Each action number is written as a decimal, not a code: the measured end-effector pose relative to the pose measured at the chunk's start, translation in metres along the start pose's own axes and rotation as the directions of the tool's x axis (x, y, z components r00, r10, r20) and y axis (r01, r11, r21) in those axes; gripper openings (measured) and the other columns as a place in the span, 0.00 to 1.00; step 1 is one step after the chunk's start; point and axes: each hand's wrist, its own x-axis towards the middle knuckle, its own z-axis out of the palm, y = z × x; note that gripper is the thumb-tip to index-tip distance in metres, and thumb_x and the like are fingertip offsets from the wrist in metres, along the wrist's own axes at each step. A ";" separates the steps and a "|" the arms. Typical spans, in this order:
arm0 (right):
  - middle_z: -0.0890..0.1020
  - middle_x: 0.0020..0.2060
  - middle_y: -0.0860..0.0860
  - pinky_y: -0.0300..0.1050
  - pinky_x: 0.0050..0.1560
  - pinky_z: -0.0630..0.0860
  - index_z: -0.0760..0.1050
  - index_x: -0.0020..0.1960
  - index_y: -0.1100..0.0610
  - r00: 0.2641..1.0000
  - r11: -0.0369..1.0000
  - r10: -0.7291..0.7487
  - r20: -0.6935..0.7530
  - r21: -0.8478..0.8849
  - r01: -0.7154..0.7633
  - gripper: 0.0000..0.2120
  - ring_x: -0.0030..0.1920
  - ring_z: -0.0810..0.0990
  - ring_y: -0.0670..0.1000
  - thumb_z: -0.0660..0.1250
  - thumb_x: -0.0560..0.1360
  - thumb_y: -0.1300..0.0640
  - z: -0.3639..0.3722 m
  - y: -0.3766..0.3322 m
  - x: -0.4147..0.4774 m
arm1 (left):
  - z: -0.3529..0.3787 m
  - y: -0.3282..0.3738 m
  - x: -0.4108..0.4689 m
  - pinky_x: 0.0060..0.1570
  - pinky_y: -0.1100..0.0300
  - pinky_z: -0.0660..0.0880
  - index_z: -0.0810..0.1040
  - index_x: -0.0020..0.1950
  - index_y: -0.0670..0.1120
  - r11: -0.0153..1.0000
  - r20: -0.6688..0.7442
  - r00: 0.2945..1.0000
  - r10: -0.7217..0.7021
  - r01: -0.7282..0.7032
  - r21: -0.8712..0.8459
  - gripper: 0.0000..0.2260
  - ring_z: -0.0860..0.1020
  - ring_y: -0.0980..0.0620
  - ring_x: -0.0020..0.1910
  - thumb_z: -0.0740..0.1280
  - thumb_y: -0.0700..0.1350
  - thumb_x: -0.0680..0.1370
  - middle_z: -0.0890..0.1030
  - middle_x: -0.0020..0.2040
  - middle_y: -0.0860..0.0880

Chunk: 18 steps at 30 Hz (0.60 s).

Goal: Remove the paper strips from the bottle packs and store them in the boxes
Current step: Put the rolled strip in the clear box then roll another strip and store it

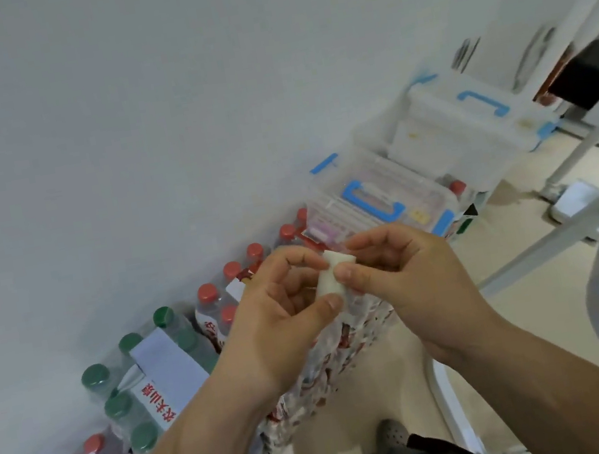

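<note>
The nearer clear box [375, 190] is holding pale strips; the farther box [471, 126] is too blurred for us to tell. We are pinching a folded white paper strip [329, 281] with our left hand [280, 309] and right hand [396, 270], above bottle packs [129, 405] standing on the beige floor [364, 434] along the white wall [155, 132].

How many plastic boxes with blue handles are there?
2. The near box sits mid-picture; the far box stands behind it, up and to the right. Others may be hidden behind them.
</note>
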 end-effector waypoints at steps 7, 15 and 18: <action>0.86 0.34 0.53 0.36 0.37 0.79 0.84 0.42 0.55 1.000 1.000 0.003 -0.030 -0.027 -0.004 0.08 0.35 0.85 0.48 0.80 0.66 0.58 -0.066 0.011 0.028 | 0.057 -0.011 0.033 0.38 0.57 0.73 0.77 0.49 0.46 0.993 0.069 0.997 -0.037 0.028 0.117 0.11 0.74 0.49 0.38 0.67 0.29 0.77 0.80 0.38 0.50; 0.88 0.37 0.51 0.35 0.39 0.79 0.86 0.44 0.56 1.000 1.000 -0.013 0.011 0.024 0.013 0.03 0.38 0.85 0.46 0.78 0.71 0.60 -0.191 0.020 0.085 | 0.172 -0.019 0.107 0.46 0.55 0.80 0.83 0.44 0.45 0.959 0.075 0.993 -0.088 0.064 0.276 0.09 0.81 0.42 0.46 0.69 0.32 0.76 0.85 0.46 0.46; 0.88 0.39 0.50 0.36 0.42 0.80 0.87 0.48 0.57 1.000 1.000 0.014 0.012 0.002 -0.014 0.04 0.42 0.87 0.47 0.77 0.73 0.59 -0.233 0.026 0.107 | 0.207 -0.025 0.136 0.49 0.53 0.82 0.85 0.44 0.47 0.936 0.049 0.988 -0.147 0.123 0.331 0.11 0.81 0.37 0.50 0.68 0.32 0.76 0.85 0.47 0.41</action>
